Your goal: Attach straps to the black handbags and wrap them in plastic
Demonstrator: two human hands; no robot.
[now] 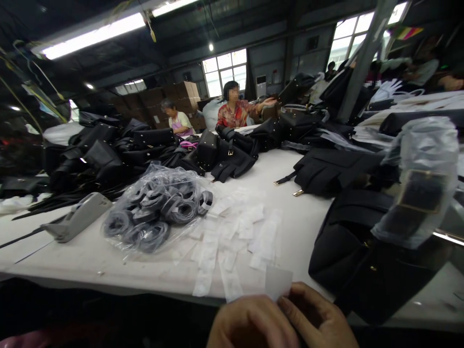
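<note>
My left hand [252, 321] and my right hand [321, 316] meet at the table's front edge, fingers curled. Between them a small, translucent white slip [278, 281] stands up, pinched by the right thumb and finger; the left fingers close at its lower edge, partly hidden. Similar white slips [237, 237] lie in a loose spread just beyond. Behind these, to the left, a clear plastic bag [155, 208] holds several coiled grey-black straps. To the right sits a black bag [344, 241] with a plastic-wrapped strap and gold buckle [422, 191] on it.
A grey tape dispenser [78, 217] stands on the white table [141, 268] at the left. Heaps of black bags [105, 150] line the far side, and another black piece with buckles [326, 169] lies right of centre. Two people [234, 108] work across the table.
</note>
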